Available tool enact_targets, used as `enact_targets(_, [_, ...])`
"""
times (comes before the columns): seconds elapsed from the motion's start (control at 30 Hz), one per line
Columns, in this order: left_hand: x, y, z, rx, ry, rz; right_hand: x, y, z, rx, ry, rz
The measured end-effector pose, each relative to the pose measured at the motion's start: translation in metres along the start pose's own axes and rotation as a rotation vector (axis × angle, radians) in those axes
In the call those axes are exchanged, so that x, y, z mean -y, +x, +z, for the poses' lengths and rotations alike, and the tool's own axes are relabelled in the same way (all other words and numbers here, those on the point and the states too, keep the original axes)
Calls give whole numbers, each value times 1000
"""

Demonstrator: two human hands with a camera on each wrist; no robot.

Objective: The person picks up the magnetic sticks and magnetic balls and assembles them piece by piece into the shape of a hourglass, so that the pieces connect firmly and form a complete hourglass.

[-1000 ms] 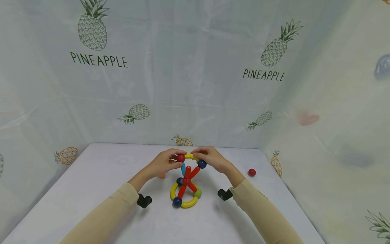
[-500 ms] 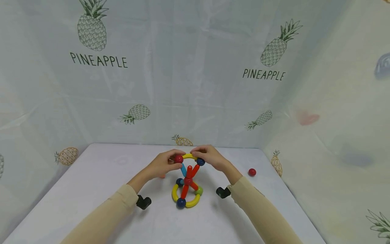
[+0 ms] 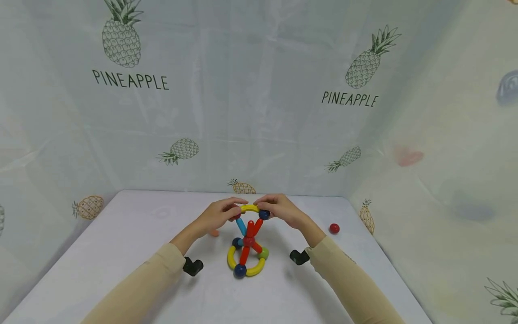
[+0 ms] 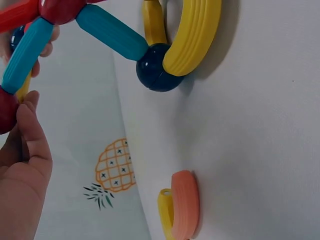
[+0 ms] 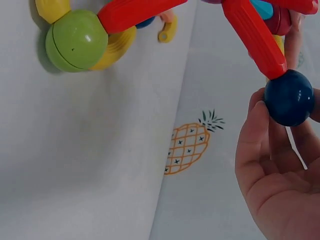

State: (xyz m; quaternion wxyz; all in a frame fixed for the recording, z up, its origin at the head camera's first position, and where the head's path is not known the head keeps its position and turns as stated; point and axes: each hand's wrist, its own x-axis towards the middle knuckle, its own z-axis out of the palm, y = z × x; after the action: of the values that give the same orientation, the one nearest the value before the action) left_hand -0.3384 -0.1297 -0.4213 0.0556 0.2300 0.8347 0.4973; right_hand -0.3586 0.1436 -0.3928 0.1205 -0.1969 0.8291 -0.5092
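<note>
**Plastic-looking, multicoloured ball-and-stick model (image 3: 249, 239) held at its top by the left hand (image 3: 217, 213) and the right hand (image 3: 282, 208)**

The model stands on a white table (image 3: 226, 301), its upper end between the two hands. The left thumb and fingers close narrowly around a glossy upper red ball (image 4: 7, 112), the index finger stretched out above it. The right thumb and fingers pinch a glossy upper dark blue ball (image 5: 290, 97). Between the fingertips lies a curved yellow rod (image 3: 250, 208); the left fingers hide whether it meets the upper red ball.

Below the fingers, a straight light blue stick (image 3: 241, 227) and a straight red stick (image 3: 257, 227) slope down to a central red ball (image 3: 248, 241). The base is a ring of curved yellow pieces (image 3: 255, 270), with a lime green ball (image 3: 263, 253) on its right.

A loose red ball (image 3: 334, 228) lies well apart, past the right hand. A curved orange piece (image 4: 185, 205) and a small curved yellow piece (image 4: 164, 212) lie side by side near the left hand.
</note>
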Motion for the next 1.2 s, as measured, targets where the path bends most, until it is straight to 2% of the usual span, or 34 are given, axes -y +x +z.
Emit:
enact_targets(0.1, [1,1,0,7,-8,-18,-1,-1,-1,5,7,-13])
enact_targets(0.3, [3,-1,0,11,-26,-6,-3,-9,-8,15,38,-28])
enact_targets(0.47, [3,-6,-4,20,15,-17,-5,-14,-12,19,48,-40])
enact_targets(0.63, [5,-8,-4,28,38,-21,-8,-24,-18,17,14,-44])
enact_targets(0.77, [5,-8,-3,31,25,-24,-13,-37,-30,-13,-70,-56])
enact_targets(0.9, [6,-9,-3,33,13,-25,-28,-55,-52,-84,-221,-78])
enact_targets(1.07, [7,-9,-3,37,9,-19,-67,-75,-90,-226,-449,-133])
enact_targets(1.2, [7,-11,-3,27,5,-28,-102,-86,-116,-320,-553,-121])
